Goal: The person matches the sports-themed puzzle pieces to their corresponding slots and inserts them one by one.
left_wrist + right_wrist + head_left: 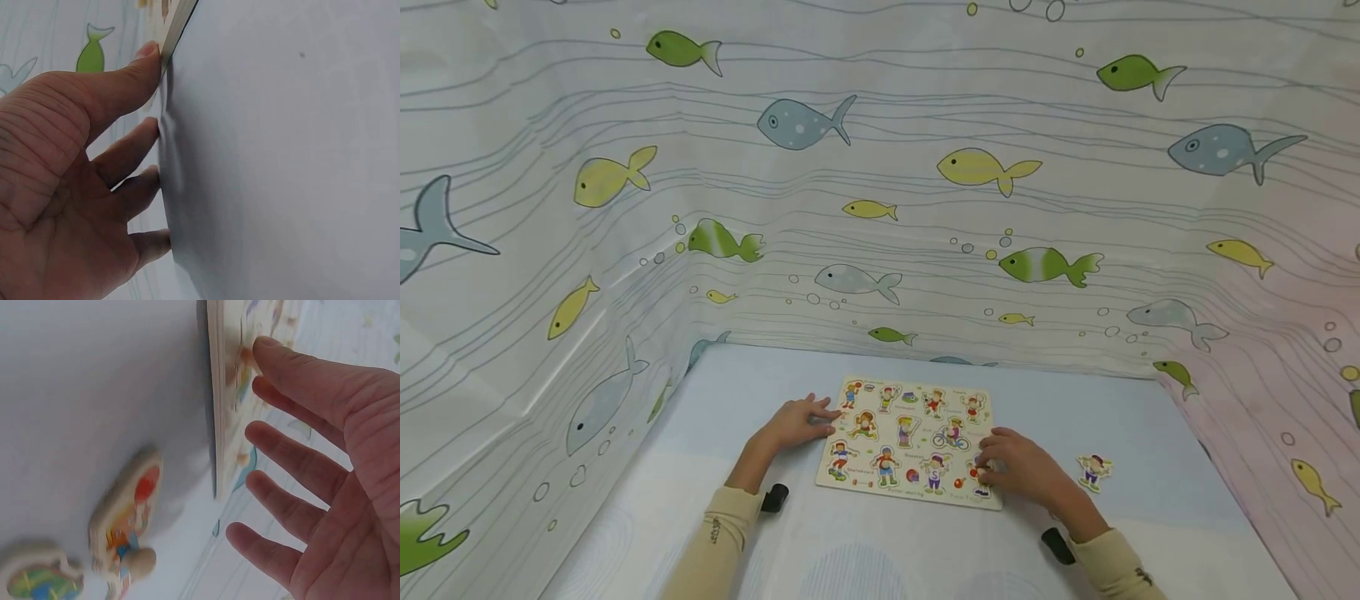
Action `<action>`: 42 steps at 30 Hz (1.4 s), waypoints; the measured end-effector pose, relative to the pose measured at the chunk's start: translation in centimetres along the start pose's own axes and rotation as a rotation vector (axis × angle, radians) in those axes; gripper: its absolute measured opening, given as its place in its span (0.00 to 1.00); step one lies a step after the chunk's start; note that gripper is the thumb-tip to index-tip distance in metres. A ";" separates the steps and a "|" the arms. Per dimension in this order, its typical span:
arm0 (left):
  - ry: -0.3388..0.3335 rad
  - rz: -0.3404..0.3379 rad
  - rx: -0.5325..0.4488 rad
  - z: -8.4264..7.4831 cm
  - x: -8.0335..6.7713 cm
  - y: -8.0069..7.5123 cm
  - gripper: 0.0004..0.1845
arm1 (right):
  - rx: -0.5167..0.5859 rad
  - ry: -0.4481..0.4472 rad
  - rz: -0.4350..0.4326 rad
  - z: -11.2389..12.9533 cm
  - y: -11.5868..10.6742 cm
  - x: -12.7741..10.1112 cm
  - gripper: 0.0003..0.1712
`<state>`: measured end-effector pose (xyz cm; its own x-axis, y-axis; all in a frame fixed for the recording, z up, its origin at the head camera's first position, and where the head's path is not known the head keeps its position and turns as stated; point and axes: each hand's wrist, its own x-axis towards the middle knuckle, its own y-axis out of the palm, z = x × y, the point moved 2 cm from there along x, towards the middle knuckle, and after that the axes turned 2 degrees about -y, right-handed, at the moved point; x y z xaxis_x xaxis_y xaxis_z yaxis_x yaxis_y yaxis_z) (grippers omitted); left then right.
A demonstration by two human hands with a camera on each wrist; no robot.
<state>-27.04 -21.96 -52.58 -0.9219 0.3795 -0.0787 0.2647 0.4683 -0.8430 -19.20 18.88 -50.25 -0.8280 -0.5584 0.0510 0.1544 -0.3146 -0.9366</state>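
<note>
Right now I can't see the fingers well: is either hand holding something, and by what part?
Nothing is held. The left hand touches the puzzle board's left edge; the right hand rests over its near right corner.

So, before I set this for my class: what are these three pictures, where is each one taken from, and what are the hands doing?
There is no machine here. A person wears three cameras: one on the head, looking down at the table, and one on each wrist, looking along that hand.

In the head view a wooden puzzle board with pictures of children lies on a pale blue table, walled in by a fish-patterned curtain. The left hand rests with straight fingers against the board's left edge. The right hand touches its near right corner. Neither hand has a grip on anything. One loose puzzle piece lies on the table right of the board; the right wrist view shows a second beside it.
</note>
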 end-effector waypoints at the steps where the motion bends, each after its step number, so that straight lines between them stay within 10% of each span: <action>1: 0.004 0.001 -0.001 0.0 0.0 0.0 0.20 | 0.006 0.023 0.001 -0.1 -0.2 -0.1 0.09; 24: -0.017 -0.002 0.002 0.0 0.1 0.0 0.20 | 0.026 0.236 -0.120 -5.6 -5.0 -4.3 0.13; 42: 0.002 -0.003 0.006 -0.2 -0.1 -0.3 0.20 | 0.035 0.444 -0.026 -8.7 -5.2 -8.5 0.14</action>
<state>-26.96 -21.95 -52.20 -0.9221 0.3795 -0.0756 0.2605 0.4645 -0.8464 -17.63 31.96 -48.88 -0.9819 -0.1684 -0.0869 0.1426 -0.3541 -0.9243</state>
